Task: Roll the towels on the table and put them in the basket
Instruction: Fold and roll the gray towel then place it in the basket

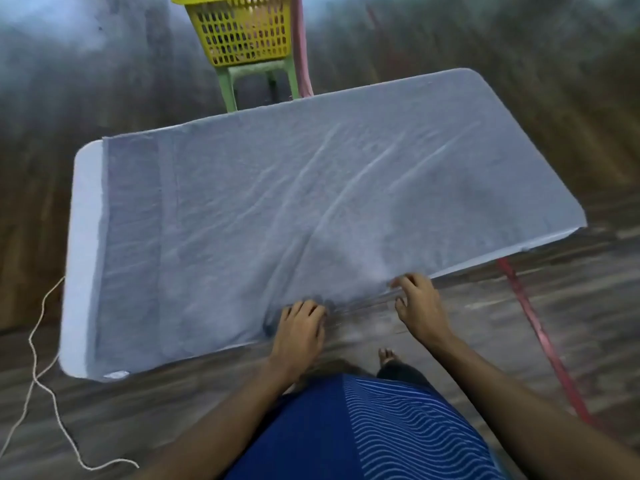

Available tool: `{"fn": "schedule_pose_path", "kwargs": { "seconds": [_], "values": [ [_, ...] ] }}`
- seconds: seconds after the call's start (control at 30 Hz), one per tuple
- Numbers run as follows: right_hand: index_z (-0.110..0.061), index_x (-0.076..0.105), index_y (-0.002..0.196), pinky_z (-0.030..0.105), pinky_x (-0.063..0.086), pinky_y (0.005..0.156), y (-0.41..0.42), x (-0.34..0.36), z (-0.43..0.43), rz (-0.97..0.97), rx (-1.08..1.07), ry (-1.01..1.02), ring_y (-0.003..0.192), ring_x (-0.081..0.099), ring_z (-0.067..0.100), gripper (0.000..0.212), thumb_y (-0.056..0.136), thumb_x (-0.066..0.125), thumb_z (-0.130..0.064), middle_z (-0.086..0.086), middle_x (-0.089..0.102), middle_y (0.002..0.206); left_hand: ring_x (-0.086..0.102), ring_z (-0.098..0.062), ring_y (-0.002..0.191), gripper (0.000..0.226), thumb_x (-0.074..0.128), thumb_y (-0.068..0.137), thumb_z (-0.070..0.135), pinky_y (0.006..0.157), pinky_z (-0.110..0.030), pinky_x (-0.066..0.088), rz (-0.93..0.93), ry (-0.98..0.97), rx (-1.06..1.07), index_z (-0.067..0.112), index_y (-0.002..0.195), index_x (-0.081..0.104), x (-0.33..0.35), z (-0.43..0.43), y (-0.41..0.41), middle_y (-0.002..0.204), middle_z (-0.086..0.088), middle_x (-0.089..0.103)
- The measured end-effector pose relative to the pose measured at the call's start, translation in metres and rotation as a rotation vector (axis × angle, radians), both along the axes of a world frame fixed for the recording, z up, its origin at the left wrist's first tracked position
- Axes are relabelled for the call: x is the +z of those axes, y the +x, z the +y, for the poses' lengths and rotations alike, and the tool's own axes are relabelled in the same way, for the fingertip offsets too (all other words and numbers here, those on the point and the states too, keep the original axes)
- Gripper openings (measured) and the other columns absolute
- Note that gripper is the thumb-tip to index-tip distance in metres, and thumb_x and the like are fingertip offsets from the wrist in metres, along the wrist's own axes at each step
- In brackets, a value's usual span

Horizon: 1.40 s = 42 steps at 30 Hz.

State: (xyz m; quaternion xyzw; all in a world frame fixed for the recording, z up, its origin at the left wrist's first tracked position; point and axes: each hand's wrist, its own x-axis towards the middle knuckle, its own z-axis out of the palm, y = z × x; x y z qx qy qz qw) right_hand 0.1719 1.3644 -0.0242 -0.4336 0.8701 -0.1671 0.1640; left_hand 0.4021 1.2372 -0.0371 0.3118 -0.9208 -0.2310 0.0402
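A large grey-blue towel (294, 209) lies spread flat over almost the whole white table (85, 237), with diagonal creases across it. My left hand (299, 329) and my right hand (417, 304) sit side by side at the towel's near edge, fingers curled onto the bunched hem there. The frame is motion-blurred, so how firm the hold is stays unclear. A yellow perforated basket (242, 29) stands on a green stool (261, 83) beyond the table's far edge.
A white cord (38, 348) trails over the wooden floor at the left. Red table legs (540, 337) slant down at the right and behind the basket. My blue striped shorts and a bare foot show below the hands.
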Motion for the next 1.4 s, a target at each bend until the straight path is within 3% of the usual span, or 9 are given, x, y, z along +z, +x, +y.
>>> {"fn": "schedule_pose_path", "kwargs": {
  "seconds": [0.17, 0.27, 0.4, 0.57, 0.97, 1.1, 1.2, 1.27, 1.4],
  "values": [
    [-0.023, 0.053, 0.124, 0.041, 0.042, 0.089, -0.105, 0.002, 0.022, 0.131, 0.169, 0.216, 0.114, 0.047, 0.028, 0.060, 0.069, 0.071, -0.007, 0.005, 0.045, 0.129, 0.054, -0.026, 0.105, 0.038, 0.071, 0.076, 0.013, 0.086, -0.041, 0.049, -0.087, 0.016, 0.131, 0.017, 0.112, 0.062, -0.001, 0.038, -0.089, 0.114, -0.003, 0.060],
    [-0.027, 0.041, 0.138, 0.042, 0.042, 0.101, -0.153, -0.003, 0.029, 0.134, 0.326, 0.308, 0.125, 0.041, 0.027, 0.071, 0.075, 0.072, -0.012, 0.002, 0.036, 0.141, 0.059, -0.028, 0.095, 0.048, 0.082, 0.060, 0.008, 0.076, -0.038, 0.053, -0.163, -0.018, 0.173, 0.013, 0.104, 0.064, 0.000, 0.052, -0.127, 0.103, -0.005, 0.061],
    [-0.015, 0.055, 0.126, 0.040, 0.049, 0.093, -0.190, -0.008, 0.026, 0.129, 0.431, 0.200, 0.115, 0.051, 0.028, 0.058, 0.074, 0.070, 0.005, 0.005, 0.054, 0.124, 0.061, -0.024, 0.079, 0.055, 0.087, 0.041, 0.001, 0.060, -0.029, 0.052, -0.267, -0.080, 0.233, 0.014, 0.089, 0.065, 0.003, 0.057, -0.151, 0.088, -0.003, 0.062],
    [-0.013, 0.066, 0.108, 0.033, 0.052, 0.077, -0.211, -0.016, 0.028, 0.120, 0.534, 0.107, 0.099, 0.061, 0.025, 0.037, 0.076, 0.069, 0.005, 0.003, 0.065, 0.106, 0.058, -0.024, 0.088, 0.060, 0.085, 0.050, -0.001, 0.070, -0.033, 0.053, -0.259, -0.113, 0.228, 0.015, 0.100, 0.057, -0.007, 0.049, -0.157, 0.100, -0.004, 0.059],
    [-0.013, 0.065, 0.078, 0.035, 0.048, 0.060, -0.214, -0.005, 0.066, 0.066, 0.324, -0.028, 0.077, 0.056, 0.024, 0.020, 0.067, 0.076, -0.002, 0.001, 0.057, 0.083, 0.062, -0.017, 0.083, 0.042, 0.083, 0.056, 0.004, 0.075, -0.026, 0.048, -0.093, -0.037, 0.146, 0.016, 0.093, 0.066, 0.003, 0.078, -0.167, 0.091, 0.002, 0.065],
    [-0.012, 0.067, 0.076, 0.032, 0.046, 0.060, -0.210, -0.004, 0.082, 0.027, 0.289, 0.000, 0.074, 0.058, 0.025, 0.022, 0.062, 0.079, 0.000, 0.003, 0.060, 0.084, 0.064, -0.019, 0.083, 0.038, 0.079, 0.061, 0.008, 0.075, -0.033, 0.050, -0.239, -0.001, 0.161, 0.021, 0.093, 0.064, 0.005, 0.078, -0.165, 0.090, 0.003, 0.065],
    [-0.013, 0.071, 0.080, 0.029, 0.043, 0.068, -0.204, -0.002, 0.086, -0.058, 0.293, 0.137, 0.082, 0.062, 0.025, 0.006, 0.077, 0.069, -0.009, 0.002, 0.061, 0.089, 0.060, -0.021, 0.103, 0.023, 0.060, 0.083, 0.015, 0.089, -0.037, 0.041, -0.499, -0.005, 0.102, 0.023, 0.104, 0.062, 0.013, 0.075, -0.171, 0.108, 0.001, 0.065],
    [-0.017, 0.073, 0.088, 0.027, 0.043, 0.074, -0.201, -0.004, 0.091, -0.093, 0.283, 0.248, 0.090, 0.062, 0.019, 0.014, 0.086, 0.059, -0.017, -0.001, 0.062, 0.097, 0.057, -0.022, 0.111, 0.022, 0.051, 0.089, 0.017, 0.094, -0.037, 0.037, -0.635, -0.032, 0.068, 0.021, 0.107, 0.063, 0.018, 0.074, -0.179, 0.114, -0.002, 0.065],
    [-0.018, 0.072, 0.100, 0.026, 0.044, 0.076, -0.216, -0.003, 0.104, -0.166, 0.133, 0.254, 0.096, 0.062, 0.017, 0.020, 0.088, 0.055, -0.018, -0.001, 0.064, 0.105, 0.062, -0.025, 0.104, 0.023, 0.048, 0.093, 0.021, 0.086, -0.033, 0.045, -0.576, 0.001, 0.102, 0.018, 0.109, 0.064, 0.030, 0.076, -0.206, 0.112, -0.004, 0.067]
  ]
}}
